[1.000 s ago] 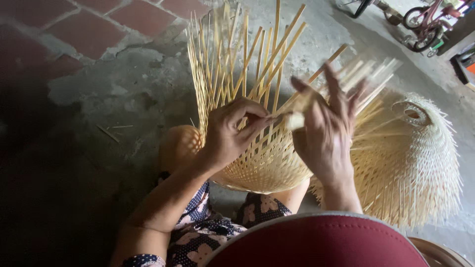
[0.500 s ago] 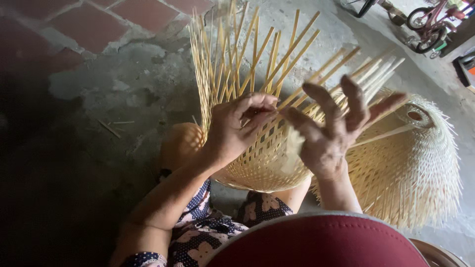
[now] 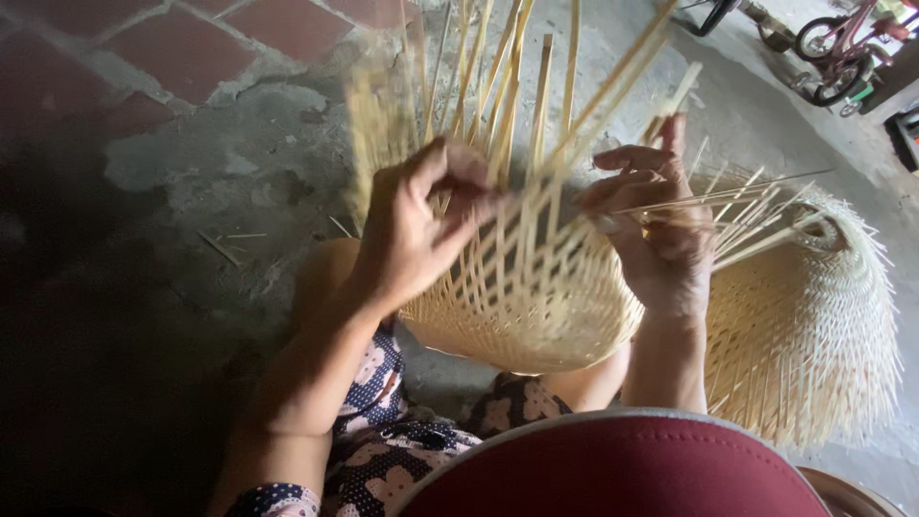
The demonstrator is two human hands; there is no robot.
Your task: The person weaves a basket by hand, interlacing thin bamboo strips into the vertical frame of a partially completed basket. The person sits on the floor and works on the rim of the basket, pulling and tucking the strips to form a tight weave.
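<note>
A half-woven bamboo basket [image 3: 536, 306] rests on my lap, its loose upright strips [image 3: 498, 86] fanning up and away from me. My left hand [image 3: 412, 230] grips the strips on the basket's left side, thumb and fingers pinched around them. On the right, my right hand [image 3: 651, 230] closes its fingers on thin strips that run off to the right. Both hands are at the woven rim, a short gap apart.
A second woven bamboo basket [image 3: 814, 325] lies on its side to the right. The ground is cracked concrete [image 3: 211, 182] with red brick tiles [image 3: 172, 48] at the top left. A small pink bicycle [image 3: 842, 38] stands at the top right. A dark red cap brim [image 3: 613, 469] fills the bottom.
My right hand was spread open a second ago; its fingers have curled onto the thin strips. The basket has tilted and the upright strips have shifted as my left hand kept its grip.
</note>
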